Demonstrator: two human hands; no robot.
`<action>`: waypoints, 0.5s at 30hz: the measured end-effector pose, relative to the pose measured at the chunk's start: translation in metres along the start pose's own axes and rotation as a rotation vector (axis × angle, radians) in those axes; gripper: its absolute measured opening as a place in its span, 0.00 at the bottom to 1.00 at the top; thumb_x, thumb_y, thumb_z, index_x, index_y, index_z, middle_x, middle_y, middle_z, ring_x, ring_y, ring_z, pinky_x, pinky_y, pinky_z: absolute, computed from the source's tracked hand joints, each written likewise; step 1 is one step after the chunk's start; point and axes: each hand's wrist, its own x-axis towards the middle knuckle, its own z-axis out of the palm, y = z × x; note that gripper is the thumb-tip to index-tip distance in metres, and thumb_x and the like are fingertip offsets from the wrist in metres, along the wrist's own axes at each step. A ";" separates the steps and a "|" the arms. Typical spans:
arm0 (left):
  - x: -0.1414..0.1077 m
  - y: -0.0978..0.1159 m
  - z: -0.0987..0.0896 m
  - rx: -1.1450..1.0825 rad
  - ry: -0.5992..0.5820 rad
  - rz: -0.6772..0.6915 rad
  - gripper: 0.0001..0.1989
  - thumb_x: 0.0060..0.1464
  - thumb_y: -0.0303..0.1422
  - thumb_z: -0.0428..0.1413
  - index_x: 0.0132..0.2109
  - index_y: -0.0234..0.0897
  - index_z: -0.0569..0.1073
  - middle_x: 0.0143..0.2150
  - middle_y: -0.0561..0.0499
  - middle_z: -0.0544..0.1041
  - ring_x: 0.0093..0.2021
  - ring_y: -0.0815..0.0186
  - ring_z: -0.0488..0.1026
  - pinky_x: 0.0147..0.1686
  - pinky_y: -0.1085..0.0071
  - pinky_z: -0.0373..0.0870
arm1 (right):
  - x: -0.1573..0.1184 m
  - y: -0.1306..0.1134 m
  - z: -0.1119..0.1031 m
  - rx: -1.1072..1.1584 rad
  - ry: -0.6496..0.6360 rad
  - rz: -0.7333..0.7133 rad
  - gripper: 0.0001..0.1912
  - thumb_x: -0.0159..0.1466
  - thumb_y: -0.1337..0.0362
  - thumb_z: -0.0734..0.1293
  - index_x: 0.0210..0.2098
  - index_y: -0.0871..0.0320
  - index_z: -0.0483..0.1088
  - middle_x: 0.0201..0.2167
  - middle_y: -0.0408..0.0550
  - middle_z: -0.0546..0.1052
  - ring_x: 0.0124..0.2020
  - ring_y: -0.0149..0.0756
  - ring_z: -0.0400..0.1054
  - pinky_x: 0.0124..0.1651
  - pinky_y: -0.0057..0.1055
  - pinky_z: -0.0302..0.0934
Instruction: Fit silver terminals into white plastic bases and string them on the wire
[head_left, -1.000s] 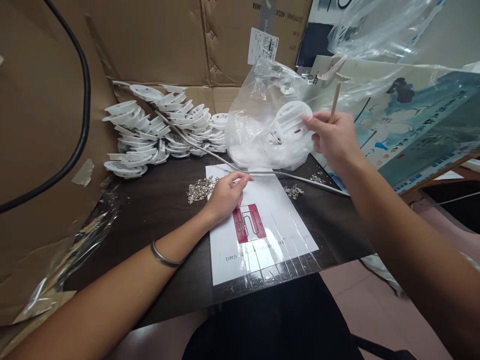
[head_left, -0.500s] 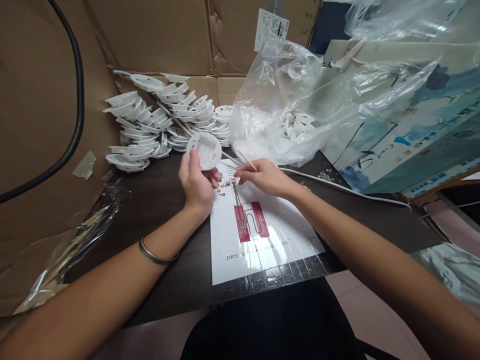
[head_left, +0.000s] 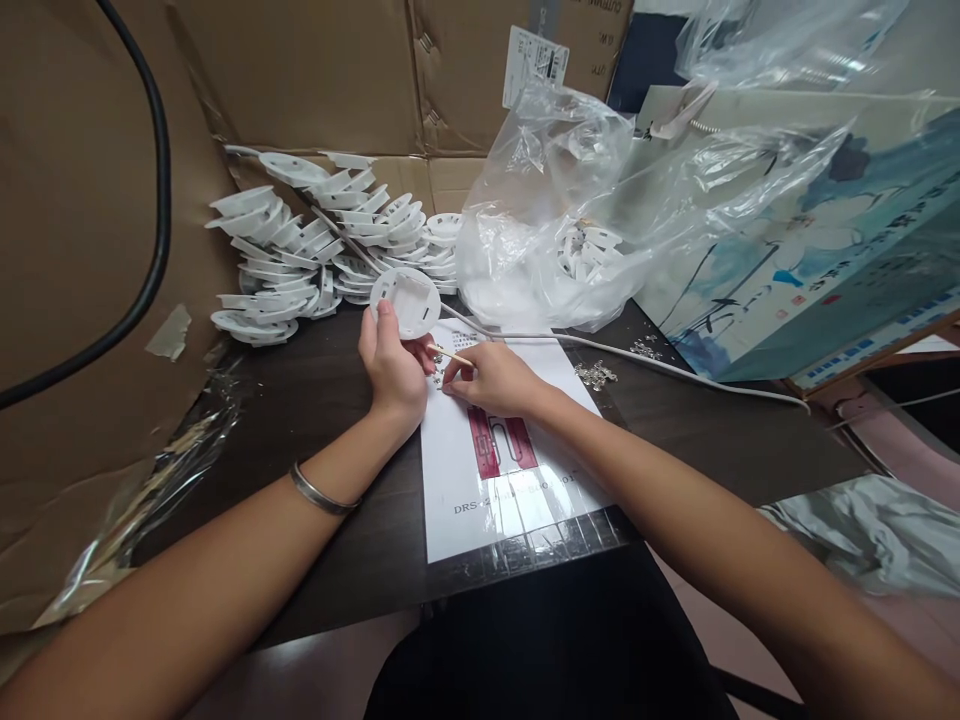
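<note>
White Disc and Metal Pieces at Two Hands

Bottom centre: we record dark clothing [head_left: 540, 650] at the dark wood-toned table [head_left: 360, 570]. Lower centre: one white printed paper sheet [head_left: 450, 530], with a red rectangular picture [head_left: 529, 440], under clear, shiny film.

Centre, left hand [head_left: 397, 375]: fingers closed around one round white plastic disc [head_left: 415, 300], thumb on its face, disc tilted up above the table. A silvery metal bangle [head_left: 322, 490] circles that wrist.

Centre, right hand [head_left: 499, 378]: fingers closed on one thin pale wooden stick [head_left: 452, 353], fingertips low by small silvery metal pieces [head_left: 439, 372]. Whether they also pinch a piece, we cannot tell.

Change noted: half a second ago this hand was higher on the sheet; it has moved down and left, close beside the left hand, while the disc has stayed put. We judge the work now centres on the metal pieces.

Right of centre: a second heap of silvery pieces [head_left: 596, 375], beyond it a pale grey cable [head_left: 667, 365].

Farther: stacked white plastic discs [head_left: 285, 260], upper left; a clear plastic bag [head_left: 517, 240] holding more, upper centre; brown cardboard [head_left: 337, 80] behind.
</note>
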 end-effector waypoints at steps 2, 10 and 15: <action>0.000 0.001 0.000 -0.021 -0.003 0.007 0.13 0.61 0.43 0.45 0.33 0.41 0.57 0.18 0.58 0.62 0.12 0.73 0.56 0.13 0.72 0.50 | 0.000 0.001 0.000 -0.024 0.001 -0.031 0.08 0.59 0.63 0.64 0.32 0.56 0.75 0.29 0.45 0.76 0.30 0.33 0.66 0.35 0.30 0.56; -0.003 -0.002 0.001 0.063 -0.118 0.016 0.16 0.59 0.48 0.49 0.33 0.40 0.62 0.18 0.57 0.63 0.14 0.73 0.58 0.12 0.72 0.50 | -0.018 0.027 -0.022 -0.045 0.112 -0.068 0.07 0.64 0.66 0.61 0.32 0.58 0.69 0.34 0.50 0.77 0.35 0.35 0.69 0.38 0.32 0.59; -0.010 -0.005 0.005 0.119 -0.349 -0.090 0.12 0.60 0.38 0.50 0.31 0.38 0.65 0.17 0.56 0.64 0.14 0.74 0.59 0.12 0.76 0.50 | -0.026 0.043 -0.034 0.283 0.478 0.014 0.10 0.65 0.58 0.63 0.36 0.59 0.70 0.32 0.49 0.81 0.21 0.28 0.64 0.27 0.30 0.58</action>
